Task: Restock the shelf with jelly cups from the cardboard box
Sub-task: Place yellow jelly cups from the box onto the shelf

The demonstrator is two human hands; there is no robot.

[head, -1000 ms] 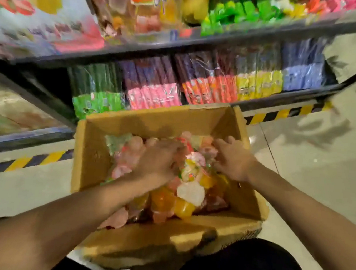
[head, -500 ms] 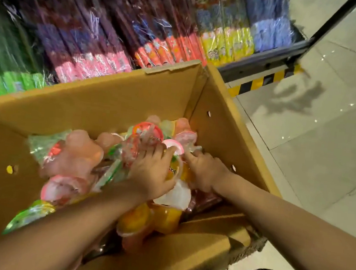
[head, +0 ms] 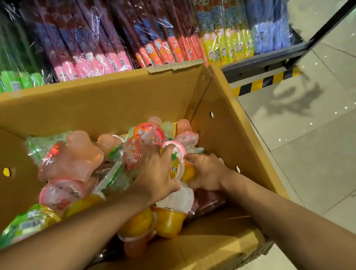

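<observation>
Lying heaped in the cardboard box (head: 115, 98), the jelly cups (head: 165, 220) sit directly beneath both hands, lids facing many ways. The left hand (head: 158, 174) is curled over an orange-lidded cup (head: 176, 169) from the near left, while the right hand (head: 207, 172) clasps neighbouring cups from the right. Beyond the box's far wall stands the shelf (head: 264, 60) of wrapped packets (head: 160, 35), so lifted cups would likely travel forward and up.

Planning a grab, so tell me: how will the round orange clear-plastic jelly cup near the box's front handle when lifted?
The orange jelly cup looks stiff-walled, probably dense since it is full. Its glossy plastic may slip. Lying tilted among loose cups, it could roll once neighbours shift.
</observation>
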